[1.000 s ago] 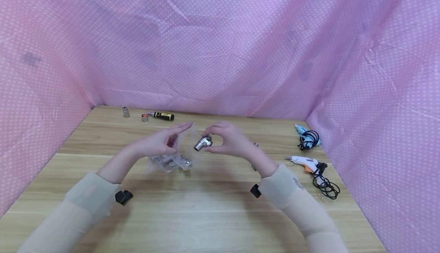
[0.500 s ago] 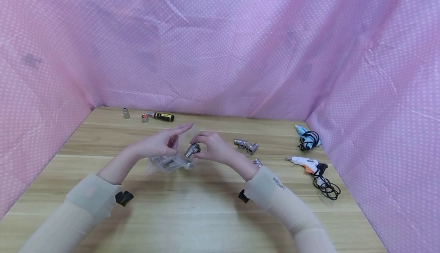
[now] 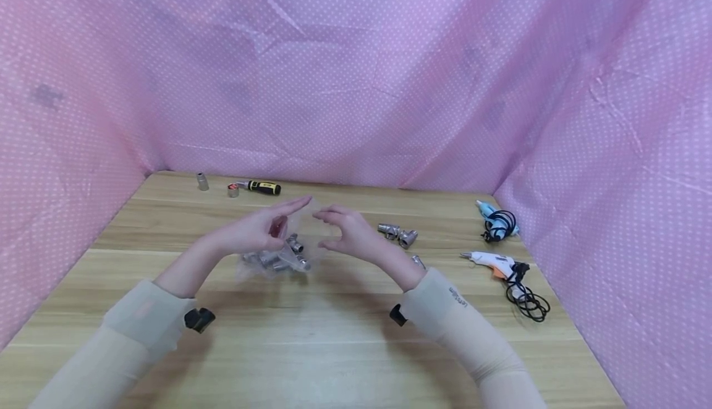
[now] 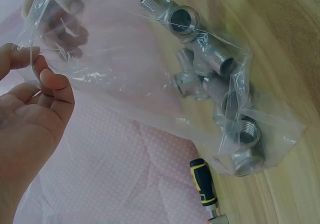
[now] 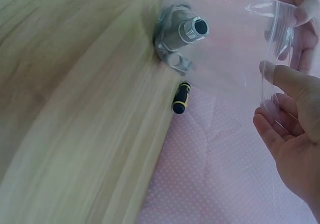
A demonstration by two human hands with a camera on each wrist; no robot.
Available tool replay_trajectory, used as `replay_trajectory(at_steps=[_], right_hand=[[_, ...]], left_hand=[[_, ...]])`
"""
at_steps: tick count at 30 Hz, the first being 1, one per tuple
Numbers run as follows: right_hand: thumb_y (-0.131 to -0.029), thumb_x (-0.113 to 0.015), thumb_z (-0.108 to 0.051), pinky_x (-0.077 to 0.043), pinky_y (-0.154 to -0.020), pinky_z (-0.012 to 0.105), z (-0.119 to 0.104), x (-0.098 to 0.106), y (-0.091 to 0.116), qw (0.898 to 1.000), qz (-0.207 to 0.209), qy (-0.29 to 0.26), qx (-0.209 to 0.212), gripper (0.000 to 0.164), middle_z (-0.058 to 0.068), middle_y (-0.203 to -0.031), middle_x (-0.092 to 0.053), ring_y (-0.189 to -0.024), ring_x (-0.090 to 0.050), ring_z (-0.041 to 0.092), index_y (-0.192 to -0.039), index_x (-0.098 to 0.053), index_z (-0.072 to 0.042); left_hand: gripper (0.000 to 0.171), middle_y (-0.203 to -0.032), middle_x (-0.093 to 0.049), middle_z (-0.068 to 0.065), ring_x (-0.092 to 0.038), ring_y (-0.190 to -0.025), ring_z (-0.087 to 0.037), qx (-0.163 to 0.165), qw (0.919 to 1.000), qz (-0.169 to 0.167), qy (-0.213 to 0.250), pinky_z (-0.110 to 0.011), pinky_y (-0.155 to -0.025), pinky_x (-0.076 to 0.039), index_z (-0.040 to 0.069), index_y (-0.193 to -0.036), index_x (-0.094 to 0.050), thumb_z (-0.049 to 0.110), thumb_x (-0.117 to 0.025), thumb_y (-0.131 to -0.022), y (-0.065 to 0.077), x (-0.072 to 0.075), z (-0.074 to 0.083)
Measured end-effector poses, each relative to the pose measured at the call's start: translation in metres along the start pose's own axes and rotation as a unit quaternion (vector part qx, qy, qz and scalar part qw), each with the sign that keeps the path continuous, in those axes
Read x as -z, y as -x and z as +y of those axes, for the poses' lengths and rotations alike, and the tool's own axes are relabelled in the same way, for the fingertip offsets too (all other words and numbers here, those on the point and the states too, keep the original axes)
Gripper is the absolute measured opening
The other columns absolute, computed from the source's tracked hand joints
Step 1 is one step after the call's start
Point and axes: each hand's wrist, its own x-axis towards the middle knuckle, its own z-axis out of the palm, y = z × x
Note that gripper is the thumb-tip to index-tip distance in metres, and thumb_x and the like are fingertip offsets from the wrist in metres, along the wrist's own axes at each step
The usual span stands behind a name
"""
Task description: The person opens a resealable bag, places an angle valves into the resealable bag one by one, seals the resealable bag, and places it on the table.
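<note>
My left hand [image 3: 253, 233] grips the mouth of a clear zip bag [image 4: 125, 64], thumb and fingers at its rim. Several silvery threaded pipe fittings [image 4: 220, 59] lie in the bag's lower end, over the wooden table. Opposite, at the bag's mouth, my right hand [image 3: 353, 234] holds no fitting, its thumb and fingers spread apart. In the right wrist view, one fitting [image 5: 175, 31] points its threaded end towards the bag's mouth. Loose on the table beyond the right forearm lie two tee-shaped fittings [image 3: 408, 238] and another fitting [image 3: 418, 262], partly hidden by that arm.
At the far left stand a small metal fitting [image 3: 203, 181] and a metal ring with orange inside [image 3: 233, 191], beside a yellow-black screwdriver [image 3: 264, 188]. A blue glue gun [image 3: 495, 217] and a white glue gun [image 3: 497, 264] with coiled cords lie right. Pink dotted cloth [image 3: 356, 88] surrounds the table.
My right hand has carried a pipe fitting left to the bag and let it go inside; the fingers have spread. The left hand has stayed in place on the bag.
</note>
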Motion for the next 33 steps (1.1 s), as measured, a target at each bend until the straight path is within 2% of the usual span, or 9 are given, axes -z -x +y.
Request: replay_trajectory(at_steps=[3, 7, 10, 15, 21, 27, 33], right_hand=[[-0.079, -0.075, -0.021, -0.045, -0.097, 0.028, -0.002, 0.008, 0.003, 1.000, 0.003, -0.017, 0.002, 0.056, 0.010, -0.124, -0.060, -0.112, -0.058, 0.022, -0.128, -0.057, -0.004], [-0.079, -0.075, -0.022, -0.041, -0.101, 0.028, 0.003, 0.021, 0.011, 0.999, 0.014, -0.033, 0.022, 0.052, 0.008, -0.125, -0.059, -0.117, -0.055, 0.020, -0.126, -0.058, -0.007], [-0.078, -0.076, -0.020, -0.040, -0.103, 0.027, 0.010, 0.033, 0.019, 0.998, 0.037, -0.039, 0.039, 0.050, 0.007, -0.124, -0.060, -0.118, -0.054, 0.019, -0.124, -0.060, -0.007], [-0.077, -0.077, -0.020, -0.038, -0.105, 0.034, 0.022, 0.054, 0.036, 0.997, 0.062, -0.036, 0.020, 0.052, 0.006, -0.127, -0.058, -0.121, -0.051, 0.020, -0.125, -0.059, -0.009], [-0.079, -0.075, -0.020, -0.037, -0.105, 0.042, 0.038, 0.072, 0.066, 0.997, 0.054, -0.052, -0.020, 0.053, 0.004, -0.131, -0.055, -0.124, -0.047, 0.022, -0.128, -0.058, -0.012], [-0.081, -0.073, -0.021, -0.037, -0.105, 0.044, 0.058, 0.080, 0.097, 0.997, 0.044, -0.047, -0.052, 0.051, 0.005, -0.132, -0.054, -0.125, -0.046, 0.023, -0.128, -0.057, -0.011], [-0.078, -0.076, -0.018, -0.035, -0.103, 0.049, 0.079, 0.081, 0.125, 0.996, 0.039, -0.027, -0.074, 0.052, 0.007, -0.131, -0.055, -0.123, -0.048, 0.028, -0.127, -0.059, -0.011]], left_hand=[[0.092, -0.108, -0.050, -0.011, -0.046, -0.068, -0.014, 0.001, 1.0000, 0.003, 0.005, -0.022, -0.055, -0.042, 0.022, -0.152, -0.017, -0.009, -0.059, -0.076, 0.001, 0.001, 0.001], [0.092, -0.137, -0.040, -0.009, -0.048, -0.069, -0.014, 0.000, 1.0000, 0.004, 0.005, -0.022, -0.055, -0.043, 0.020, -0.152, -0.018, -0.008, -0.059, -0.075, 0.001, 0.000, 0.002], [0.092, -0.147, -0.031, -0.008, -0.049, -0.069, -0.015, -0.002, 1.0000, 0.004, 0.003, -0.023, -0.055, -0.044, 0.018, -0.152, -0.018, -0.008, -0.060, -0.075, 0.000, 0.000, 0.002], [0.092, -0.147, -0.032, -0.010, -0.049, -0.069, -0.014, -0.006, 1.0000, 0.006, -0.003, -0.023, -0.056, -0.044, 0.018, -0.152, -0.017, -0.008, -0.061, -0.076, 0.000, 0.000, 0.001], [0.093, -0.151, -0.027, -0.009, -0.049, -0.068, -0.014, -0.002, 0.9999, 0.011, -0.006, -0.023, -0.056, -0.045, 0.019, -0.152, -0.017, -0.008, -0.062, -0.075, 0.000, -0.001, -0.002], [0.094, -0.154, -0.024, -0.004, -0.046, -0.065, -0.015, 0.008, 0.9996, 0.023, -0.013, -0.023, -0.053, -0.042, 0.023, -0.152, -0.019, -0.007, -0.064, -0.075, -0.001, -0.002, -0.005], [0.094, -0.156, -0.022, -0.004, -0.042, -0.062, -0.013, 0.003, 0.9993, 0.033, -0.018, -0.023, -0.052, -0.040, 0.023, -0.152, -0.021, -0.007, -0.063, -0.073, -0.003, -0.003, -0.009]])
